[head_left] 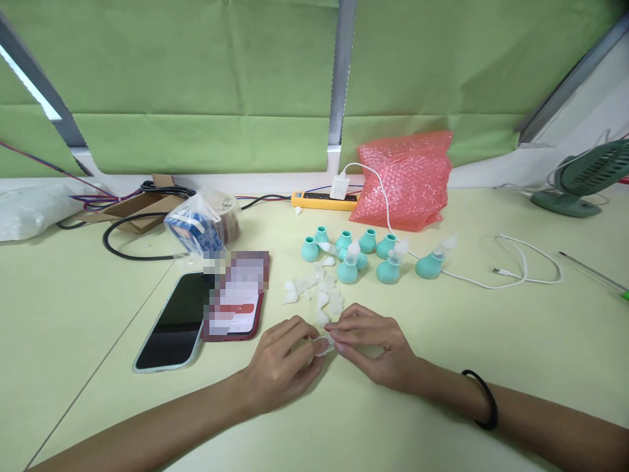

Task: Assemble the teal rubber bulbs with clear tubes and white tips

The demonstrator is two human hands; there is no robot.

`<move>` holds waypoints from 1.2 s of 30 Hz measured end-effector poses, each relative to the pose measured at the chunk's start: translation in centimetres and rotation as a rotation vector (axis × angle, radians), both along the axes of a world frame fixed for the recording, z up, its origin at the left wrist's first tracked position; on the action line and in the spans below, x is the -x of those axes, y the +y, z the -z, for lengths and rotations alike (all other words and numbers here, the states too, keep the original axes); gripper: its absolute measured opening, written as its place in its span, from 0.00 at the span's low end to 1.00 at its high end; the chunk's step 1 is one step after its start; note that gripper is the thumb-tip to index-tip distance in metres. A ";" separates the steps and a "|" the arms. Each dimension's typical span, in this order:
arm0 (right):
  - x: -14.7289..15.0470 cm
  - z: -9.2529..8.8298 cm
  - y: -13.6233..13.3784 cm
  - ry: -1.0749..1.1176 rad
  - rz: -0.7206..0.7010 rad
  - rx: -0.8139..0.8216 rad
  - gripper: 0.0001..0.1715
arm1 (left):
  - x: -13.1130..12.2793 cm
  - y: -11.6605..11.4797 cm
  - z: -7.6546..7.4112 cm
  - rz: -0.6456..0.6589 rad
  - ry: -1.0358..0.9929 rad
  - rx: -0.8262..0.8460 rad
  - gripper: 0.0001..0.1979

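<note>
My left hand (pixel 282 364) and my right hand (pixel 381 347) meet low over the table, their fingertips closed on a small translucent white piece (pixel 325 345). The fingers cover much of it, so its full shape is hidden. Just beyond lie several loose translucent white pieces (pixel 322 286), some cone-tipped. Farther back stand several round teal bulbs (pixel 309 250) with open necks. Some other bulbs have clear tips fitted, such as the upright bulb (pixel 388 269) in front and the tilted bulb (pixel 429 265) at the right.
Two phones, one dark-screened (pixel 170 321) and one lit (pixel 240 295), lie left of my hands. Behind are a bagged blue item (pixel 196 226), a yellow power strip (pixel 319 200) and a red bubble-wrap bag (pixel 403 180). A white cable (pixel 484 286), screwdriver (pixel 590 270) and green fan (pixel 584 177) are rightward.
</note>
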State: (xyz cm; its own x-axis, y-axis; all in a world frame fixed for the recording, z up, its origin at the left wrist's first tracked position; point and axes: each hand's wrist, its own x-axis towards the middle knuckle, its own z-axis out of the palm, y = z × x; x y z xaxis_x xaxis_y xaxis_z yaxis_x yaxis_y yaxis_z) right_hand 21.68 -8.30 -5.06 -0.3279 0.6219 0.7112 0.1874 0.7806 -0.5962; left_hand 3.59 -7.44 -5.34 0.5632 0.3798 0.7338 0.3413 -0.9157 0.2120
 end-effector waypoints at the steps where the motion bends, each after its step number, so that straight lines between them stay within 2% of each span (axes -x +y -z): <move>1: 0.0 0.0 0.0 -0.002 -0.001 0.004 0.15 | 0.0 0.0 0.0 -0.001 -0.003 -0.001 0.07; 11: 0.0 -0.3 0.0 -0.035 -0.006 -0.011 0.14 | 0.1 -0.2 0.2 0.011 -0.013 -0.017 0.07; 19: -0.4 0.0 -0.2 -0.175 0.013 -0.091 0.13 | 0.0 -0.1 0.4 0.014 -0.012 -0.020 0.08; 27: -0.5 -0.2 -0.6 -0.250 0.015 -0.142 0.18 | 0.0 -0.2 0.3 0.036 -0.008 -0.018 0.09; 31: -0.2 -0.5 -0.9 -0.130 0.019 0.008 0.19 | 0.2 -0.2 0.4 0.028 -0.026 -0.009 0.09; 34: -0.2 -0.3 -0.9 0.010 -0.014 0.266 0.25 | 0.3 -0.1 0.4 0.027 -0.035 -0.016 0.08; 36: -0.3 -0.1 -0.7 0.089 -0.067 0.474 0.25 | 0.3 0.0 0.5 0.028 -0.044 -0.035 0.08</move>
